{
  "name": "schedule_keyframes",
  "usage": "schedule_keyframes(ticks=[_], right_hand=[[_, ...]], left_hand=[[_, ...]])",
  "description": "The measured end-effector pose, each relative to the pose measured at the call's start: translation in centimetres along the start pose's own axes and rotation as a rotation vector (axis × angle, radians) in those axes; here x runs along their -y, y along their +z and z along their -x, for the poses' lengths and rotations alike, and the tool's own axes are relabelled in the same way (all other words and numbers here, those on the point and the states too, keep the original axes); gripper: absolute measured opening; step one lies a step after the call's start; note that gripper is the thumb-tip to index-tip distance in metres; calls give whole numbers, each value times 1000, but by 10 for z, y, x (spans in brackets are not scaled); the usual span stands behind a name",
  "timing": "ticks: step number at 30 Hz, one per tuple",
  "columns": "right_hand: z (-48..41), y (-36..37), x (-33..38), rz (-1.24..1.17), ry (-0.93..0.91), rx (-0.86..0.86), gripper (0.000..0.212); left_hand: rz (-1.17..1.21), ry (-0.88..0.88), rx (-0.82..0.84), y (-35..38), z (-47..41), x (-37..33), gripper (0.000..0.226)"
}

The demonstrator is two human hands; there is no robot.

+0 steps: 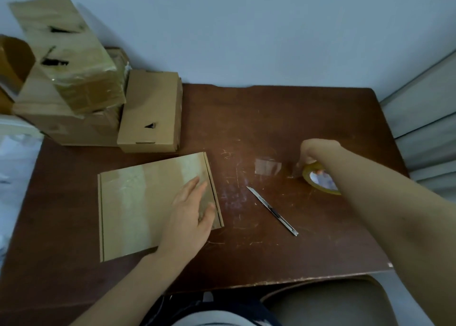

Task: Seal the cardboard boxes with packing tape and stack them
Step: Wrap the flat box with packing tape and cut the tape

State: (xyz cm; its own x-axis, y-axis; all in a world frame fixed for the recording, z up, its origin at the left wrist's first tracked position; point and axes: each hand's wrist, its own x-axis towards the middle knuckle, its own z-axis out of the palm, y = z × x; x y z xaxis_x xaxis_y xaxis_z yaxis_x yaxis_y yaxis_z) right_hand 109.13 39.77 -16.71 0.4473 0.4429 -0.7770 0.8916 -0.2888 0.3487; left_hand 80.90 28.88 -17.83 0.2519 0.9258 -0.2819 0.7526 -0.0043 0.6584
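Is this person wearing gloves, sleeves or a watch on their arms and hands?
No. The left hand and right hand are bare, with no gloves or visible rings. No sleeve, watch or bracelet shows on either arm up to the frame's edge.

A: Any writing to read here?
B: None that I can make out.
A: The taped box (74,61) at the far left has black on it.
B: 2 dark marks on its upper face, ragged shapes, not legible as letters or numbers.
A: And the small box (150,111) beside it?
B: 1 dark triangular mark near its front edge, and no text.
A: The tape roll (320,180)?
B: Its core looks pale with a spot of orange, too blurred to read.
A: The flat box (138,207) or the knife (271,209)?
B: Nothing legible on either.
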Motion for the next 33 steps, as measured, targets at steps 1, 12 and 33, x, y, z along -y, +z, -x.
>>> schedule_keyframes(ticks=[1, 12, 33], right_hand=[[2, -3, 1, 60, -8, -49, 22], [79, -20, 38, 258, -196, -492, 24], [200, 85, 49, -1356, -391, -106, 75]], left_hand=[[41, -19, 1, 1, 1, -2, 52], [1502, -872, 430, 26, -42, -62, 36], [1031, -483, 16, -48, -90, 1, 4]])
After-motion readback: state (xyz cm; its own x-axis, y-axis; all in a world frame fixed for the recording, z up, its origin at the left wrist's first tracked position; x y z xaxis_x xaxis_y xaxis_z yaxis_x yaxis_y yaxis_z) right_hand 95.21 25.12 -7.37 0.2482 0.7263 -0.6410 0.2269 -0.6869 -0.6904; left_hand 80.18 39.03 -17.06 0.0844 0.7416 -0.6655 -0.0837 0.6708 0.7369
